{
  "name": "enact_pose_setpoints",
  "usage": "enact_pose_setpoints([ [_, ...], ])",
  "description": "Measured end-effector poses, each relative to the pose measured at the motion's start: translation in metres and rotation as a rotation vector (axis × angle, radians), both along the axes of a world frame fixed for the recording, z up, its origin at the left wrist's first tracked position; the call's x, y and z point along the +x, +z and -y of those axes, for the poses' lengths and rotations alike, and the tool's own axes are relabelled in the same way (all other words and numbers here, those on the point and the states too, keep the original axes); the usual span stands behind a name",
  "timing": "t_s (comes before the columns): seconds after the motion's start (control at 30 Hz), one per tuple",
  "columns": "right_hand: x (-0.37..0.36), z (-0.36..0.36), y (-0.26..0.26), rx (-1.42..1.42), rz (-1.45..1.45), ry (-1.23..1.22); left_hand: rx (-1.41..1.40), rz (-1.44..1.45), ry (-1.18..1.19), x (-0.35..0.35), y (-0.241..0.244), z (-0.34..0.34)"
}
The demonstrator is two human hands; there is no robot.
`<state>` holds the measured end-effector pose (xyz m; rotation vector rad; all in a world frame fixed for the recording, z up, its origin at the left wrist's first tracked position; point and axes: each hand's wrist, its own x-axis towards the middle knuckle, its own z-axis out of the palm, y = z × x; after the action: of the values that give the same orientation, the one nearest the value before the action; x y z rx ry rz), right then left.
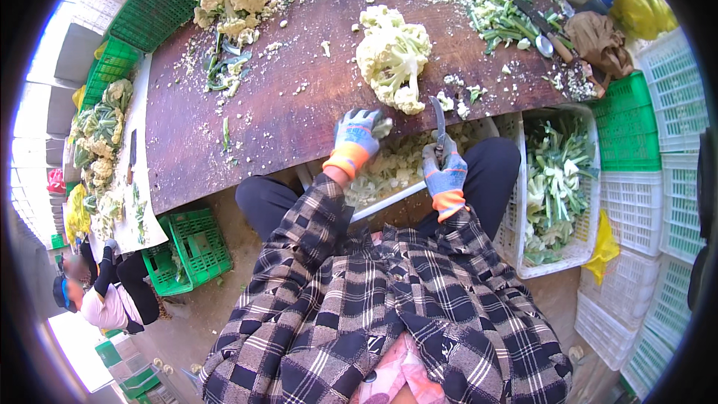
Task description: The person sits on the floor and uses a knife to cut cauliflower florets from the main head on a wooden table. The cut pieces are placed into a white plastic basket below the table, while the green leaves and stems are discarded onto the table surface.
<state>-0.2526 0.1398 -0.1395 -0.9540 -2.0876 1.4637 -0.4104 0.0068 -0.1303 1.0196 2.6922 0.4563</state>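
Note:
My left hand, in a grey-and-blue glove with an orange cuff, is at the front edge of the table. A small, blurred pale piece of cauliflower shows at its thumb side. In my gloved right hand is a knife with a short curved blade, its tip pointing up towards the table. Just beyond both hands, a partly cut cauliflower head lies on the tabletop with its cut stems showing. Below the hands, between my knees, a white crate holds many cut florets.
The brown table is strewn with crumbs. More cauliflower heads lie far left, leaf and stem trimmings far right beside a large knife. A crate of trimmings stands at my right. Another person sits at left.

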Motion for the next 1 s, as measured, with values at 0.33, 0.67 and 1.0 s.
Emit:
enact_pose_setpoints([
  [0.33, -0.056, -0.074, 0.032, 0.626, 0.386, 0.521, 0.245, -0.091, 0.464, 0.028, 0.027, -0.079],
  [0.67, -0.079, -0.068, 0.016, 0.792, 0.51, 0.671, 0.326, -0.125, 0.409, -0.01, 0.012, -0.05],
  [1.0, -0.064, -0.041, 0.039, 0.566, 0.674, 0.674, 0.688, 0.363, 0.236, -0.066, -0.022, 0.0],
])
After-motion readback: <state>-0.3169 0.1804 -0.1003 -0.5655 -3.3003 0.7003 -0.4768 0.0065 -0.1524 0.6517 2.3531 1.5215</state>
